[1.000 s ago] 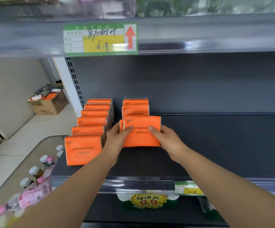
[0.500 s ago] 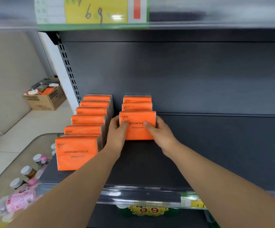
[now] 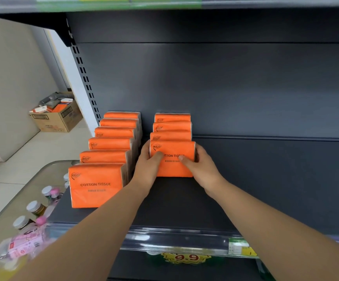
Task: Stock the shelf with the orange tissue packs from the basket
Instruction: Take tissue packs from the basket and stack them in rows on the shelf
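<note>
Dark grey shelf (image 3: 256, 189), wide and mostly bare to the right. On its left, a full row of six orange tissue packs (image 3: 111, 142). Beside it sits a shorter row (image 3: 172, 127), three upright at the back. A fourth pack (image 3: 172, 167) stands at the front, touching the one behind. The left hand (image 3: 147, 168) and right hand (image 3: 201, 168) curl round its ends, thumbs (image 3: 158, 156) pressed on the face. Looks like the placing step. Next up: let go, then fetch another, though the basket is out of view.

"COTTON TISSUE" stands on the front orange tissue pack (image 3: 96, 185); "9.9" on the yellow price sign (image 3: 186, 257).
</note>
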Demonstrator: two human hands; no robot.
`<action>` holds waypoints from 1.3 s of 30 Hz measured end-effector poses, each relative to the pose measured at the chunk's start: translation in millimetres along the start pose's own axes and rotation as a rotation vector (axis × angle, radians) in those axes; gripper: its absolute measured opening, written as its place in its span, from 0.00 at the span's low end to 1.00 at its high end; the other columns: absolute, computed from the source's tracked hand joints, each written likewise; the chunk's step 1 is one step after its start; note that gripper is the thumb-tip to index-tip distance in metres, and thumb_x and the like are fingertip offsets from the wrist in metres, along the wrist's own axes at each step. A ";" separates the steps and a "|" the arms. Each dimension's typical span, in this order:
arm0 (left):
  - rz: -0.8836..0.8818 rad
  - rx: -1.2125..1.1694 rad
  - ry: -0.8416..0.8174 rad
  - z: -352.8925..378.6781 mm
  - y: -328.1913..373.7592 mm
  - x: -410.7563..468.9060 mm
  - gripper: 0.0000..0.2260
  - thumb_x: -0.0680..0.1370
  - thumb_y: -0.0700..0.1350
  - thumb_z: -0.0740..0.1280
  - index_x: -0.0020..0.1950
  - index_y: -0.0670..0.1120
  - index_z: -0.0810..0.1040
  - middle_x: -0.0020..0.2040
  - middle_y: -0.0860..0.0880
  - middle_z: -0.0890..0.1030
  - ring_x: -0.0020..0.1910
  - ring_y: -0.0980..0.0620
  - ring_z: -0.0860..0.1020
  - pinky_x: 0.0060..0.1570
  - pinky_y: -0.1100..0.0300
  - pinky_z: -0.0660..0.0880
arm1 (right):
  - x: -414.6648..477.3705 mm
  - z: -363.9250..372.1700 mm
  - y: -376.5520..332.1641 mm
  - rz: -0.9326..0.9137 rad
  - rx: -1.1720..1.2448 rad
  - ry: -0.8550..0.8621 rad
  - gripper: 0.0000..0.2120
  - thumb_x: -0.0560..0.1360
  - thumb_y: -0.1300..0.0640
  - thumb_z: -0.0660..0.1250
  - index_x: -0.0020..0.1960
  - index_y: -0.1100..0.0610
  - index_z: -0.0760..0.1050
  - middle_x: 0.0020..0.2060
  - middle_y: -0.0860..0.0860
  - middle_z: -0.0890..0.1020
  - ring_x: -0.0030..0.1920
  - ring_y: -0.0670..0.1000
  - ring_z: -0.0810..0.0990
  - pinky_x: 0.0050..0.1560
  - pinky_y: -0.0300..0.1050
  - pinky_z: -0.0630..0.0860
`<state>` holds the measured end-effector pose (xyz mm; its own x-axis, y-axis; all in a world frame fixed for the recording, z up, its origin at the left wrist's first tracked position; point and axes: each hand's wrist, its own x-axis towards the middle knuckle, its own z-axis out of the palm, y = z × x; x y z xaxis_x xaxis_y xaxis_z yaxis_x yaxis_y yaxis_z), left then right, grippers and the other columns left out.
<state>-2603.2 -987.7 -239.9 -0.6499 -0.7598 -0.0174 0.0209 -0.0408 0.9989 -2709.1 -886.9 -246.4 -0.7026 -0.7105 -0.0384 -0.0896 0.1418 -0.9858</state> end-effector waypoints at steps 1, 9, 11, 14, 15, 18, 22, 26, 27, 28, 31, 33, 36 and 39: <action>0.001 0.002 -0.006 0.6 0.0 0.0 0.19 0.81 0.41 0.60 0.70 0.53 0.66 0.51 0.59 0.77 0.48 0.64 0.76 0.41 0.70 0.71 | -0.2 -0.2 0.5 0.000 -0.007 0.002 0.27 0.76 0.55 0.68 0.73 0.52 0.63 0.62 0.49 0.77 0.59 0.47 0.76 0.57 0.41 0.72; 0.012 0.030 -0.051 -2.1 -2.2 -1.4 0.18 0.79 0.40 0.63 0.64 0.58 0.67 0.53 0.58 0.77 0.51 0.62 0.76 0.45 0.67 0.71 | -0.4 0.4 1.3 -0.004 -0.037 0.017 0.27 0.77 0.54 0.67 0.73 0.52 0.62 0.61 0.48 0.76 0.58 0.46 0.75 0.56 0.41 0.71; 0.020 0.035 -0.034 -3.0 -3.9 -2.1 0.17 0.79 0.39 0.64 0.62 0.58 0.68 0.53 0.58 0.78 0.52 0.61 0.76 0.45 0.66 0.72 | -1.5 0.7 1.7 -0.006 -0.039 0.020 0.28 0.76 0.54 0.67 0.73 0.52 0.62 0.62 0.49 0.75 0.58 0.46 0.75 0.57 0.41 0.71; 0.027 0.035 -0.005 -4.0 -6.2 -4.3 0.17 0.78 0.38 0.66 0.61 0.56 0.69 0.52 0.57 0.78 0.51 0.62 0.77 0.45 0.68 0.73 | -3.0 1.2 2.8 -0.006 -0.039 0.028 0.28 0.76 0.54 0.68 0.73 0.52 0.62 0.63 0.50 0.75 0.59 0.47 0.75 0.57 0.42 0.71; 0.028 0.037 0.002 -4.5 -7.4 -4.4 0.17 0.78 0.38 0.66 0.61 0.56 0.70 0.52 0.57 0.79 0.51 0.62 0.77 0.45 0.68 0.73 | -3.5 1.3 2.8 -0.006 -0.038 0.027 0.28 0.76 0.54 0.68 0.73 0.52 0.62 0.63 0.49 0.75 0.59 0.47 0.74 0.57 0.41 0.71; 0.025 0.053 0.005 -6.3 -9.0 -5.7 0.18 0.77 0.38 0.66 0.63 0.54 0.71 0.53 0.56 0.80 0.52 0.60 0.78 0.46 0.68 0.73 | -4.6 1.2 3.7 0.001 -0.045 0.023 0.28 0.76 0.54 0.68 0.73 0.52 0.61 0.62 0.48 0.75 0.59 0.47 0.74 0.58 0.41 0.71; 0.020 0.068 -0.001 -6.4 -9.1 -6.4 0.17 0.77 0.37 0.65 0.61 0.56 0.71 0.52 0.56 0.80 0.51 0.61 0.78 0.45 0.69 0.73 | -6.5 2.6 4.3 0.011 -0.053 0.025 0.28 0.76 0.54 0.68 0.73 0.53 0.61 0.60 0.47 0.75 0.59 0.47 0.75 0.58 0.42 0.71; 0.023 0.072 0.007 -5.3 -8.6 -5.9 0.17 0.77 0.37 0.65 0.58 0.58 0.71 0.52 0.56 0.79 0.51 0.60 0.78 0.45 0.67 0.72 | -7.6 2.6 2.0 0.022 -0.058 0.027 0.28 0.77 0.55 0.67 0.73 0.52 0.60 0.59 0.46 0.74 0.57 0.45 0.74 0.57 0.41 0.70; 0.018 0.071 0.013 -5.0 -7.9 -6.0 0.17 0.78 0.37 0.65 0.59 0.57 0.71 0.52 0.56 0.79 0.51 0.59 0.78 0.45 0.67 0.72 | -7.1 2.4 2.0 0.023 -0.058 0.031 0.28 0.76 0.55 0.68 0.73 0.52 0.61 0.61 0.47 0.75 0.57 0.46 0.74 0.58 0.42 0.71; 0.008 0.067 0.021 -5.1 -7.1 -6.3 0.17 0.78 0.37 0.65 0.61 0.55 0.71 0.53 0.55 0.79 0.52 0.58 0.78 0.46 0.67 0.73 | -6.9 2.0 1.8 0.020 -0.057 0.036 0.28 0.76 0.55 0.68 0.73 0.52 0.61 0.63 0.48 0.74 0.58 0.46 0.74 0.59 0.42 0.71; -0.016 0.064 0.045 -4.7 -2.3 -6.7 0.24 0.78 0.40 0.65 0.73 0.48 0.65 0.63 0.49 0.76 0.59 0.52 0.76 0.54 0.60 0.73 | -7.5 1.1 -1.6 0.003 -0.064 0.052 0.28 0.76 0.56 0.68 0.73 0.52 0.62 0.64 0.48 0.74 0.58 0.45 0.73 0.59 0.42 0.71; -0.026 0.092 0.072 -4.6 2.3 -5.6 0.28 0.79 0.41 0.65 0.76 0.48 0.59 0.69 0.49 0.71 0.65 0.50 0.72 0.60 0.57 0.70 | -8.5 0.0 -4.9 -0.007 -0.069 0.062 0.27 0.76 0.56 0.67 0.73 0.52 0.62 0.61 0.46 0.74 0.58 0.45 0.73 0.58 0.42 0.71; -0.030 0.117 0.100 -4.0 8.3 -4.3 0.29 0.79 0.42 0.65 0.77 0.48 0.57 0.72 0.49 0.68 0.68 0.50 0.69 0.65 0.55 0.68 | -11.9 -0.9 -11.3 -0.024 -0.081 0.070 0.26 0.76 0.56 0.67 0.72 0.51 0.63 0.60 0.45 0.74 0.61 0.46 0.74 0.58 0.42 0.71; -0.002 0.169 0.114 0.0 17.4 -4.6 0.28 0.78 0.41 0.65 0.76 0.47 0.58 0.71 0.48 0.69 0.67 0.50 0.70 0.68 0.51 0.68 | -17.7 -4.3 -22.3 -0.046 -0.132 0.076 0.27 0.77 0.57 0.67 0.73 0.52 0.62 0.60 0.44 0.72 0.61 0.44 0.70 0.59 0.39 0.68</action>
<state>-2599.8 -985.0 -222.4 -0.5590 -0.8291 -0.0149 -0.1143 0.0593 0.9917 -2697.7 -874.5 -223.1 -0.7467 -0.6647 0.0239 -0.2115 0.2032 -0.9560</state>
